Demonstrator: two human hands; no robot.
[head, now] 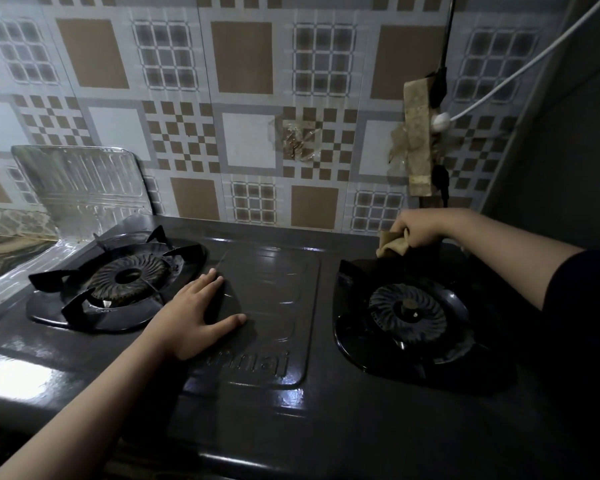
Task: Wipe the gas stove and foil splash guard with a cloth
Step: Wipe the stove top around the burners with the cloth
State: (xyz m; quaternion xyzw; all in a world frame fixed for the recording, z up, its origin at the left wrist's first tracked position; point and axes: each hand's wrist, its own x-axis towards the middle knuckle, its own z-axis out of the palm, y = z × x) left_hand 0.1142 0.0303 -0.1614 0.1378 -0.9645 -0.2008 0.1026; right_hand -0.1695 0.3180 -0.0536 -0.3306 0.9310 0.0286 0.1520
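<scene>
Now | step: stove-top wipe, far right corner | right hand (pixel 417 231) grips cloth (pixel 392 246) on gas stove (pixel 274 403) | left hand (pixel 196 315) flat, bracing | next — sweep toward foil splash guard (pixel 80 183), untouched at far left

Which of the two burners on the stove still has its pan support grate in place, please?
The left burner, beside the flat left hand, carries its black pronged grate. The right burner sits bare in its round tray.
</scene>
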